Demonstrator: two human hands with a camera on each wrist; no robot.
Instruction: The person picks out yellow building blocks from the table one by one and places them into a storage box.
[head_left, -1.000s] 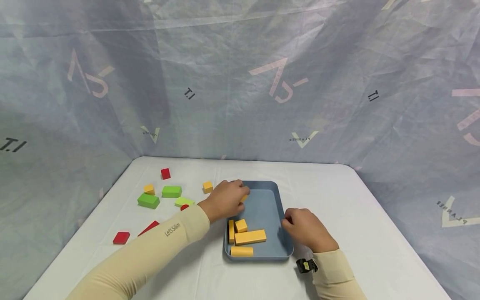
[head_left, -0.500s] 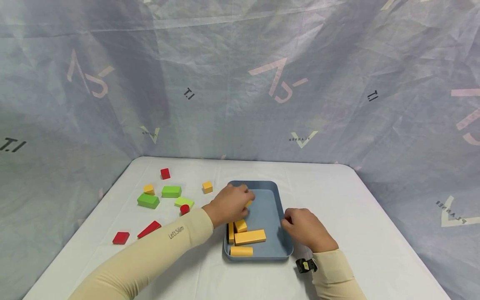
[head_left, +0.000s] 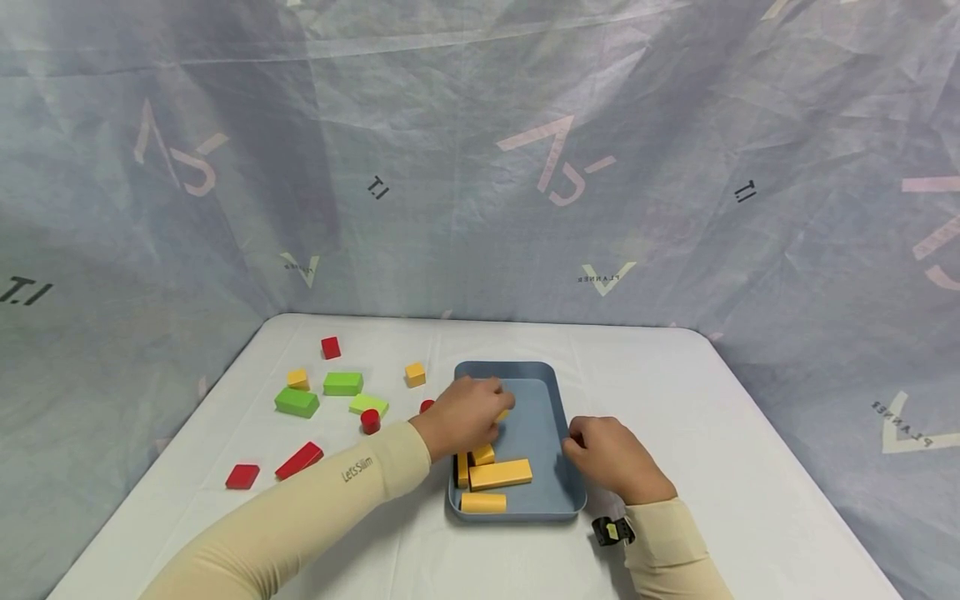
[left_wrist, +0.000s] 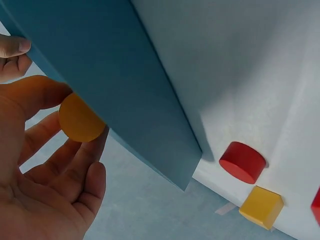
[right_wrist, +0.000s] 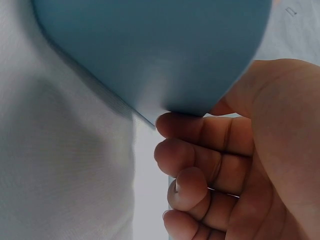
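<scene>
My left hand [head_left: 463, 414] is over the left side of the blue-grey tray [head_left: 534, 425]. Between its thumb and fingers it pinches a yellow cylinder block [left_wrist: 82, 119], whose round end shows in the left wrist view. At the tray's right wall, my right hand [head_left: 615, 457] grips the rim, the index finger against the outer wall and the thumb mostly hidden behind the rim. Inside the tray lie a long yellow block [head_left: 500, 474], a yellow cylinder [head_left: 483, 502] near the front, a narrow yellow block [head_left: 462, 471] and a yellow cube [head_left: 482, 454] partly covered by my hand.
Left of the tray lie green blocks [head_left: 297, 402], a light green block [head_left: 369, 406], a red cylinder [head_left: 370, 421], a red bar [head_left: 300, 460] and yellow cubes [head_left: 416, 374]. Another red piece [head_left: 427, 406] peeks out beside my left wrist. A grey curtain [head_left: 450, 167] surrounds the white table [head_left: 645, 367].
My left hand has shifted right and slightly nearer over the tray with the yellow cylinder. A red piece beside the left wrist has come into sight. The right hand stays on the rim.
</scene>
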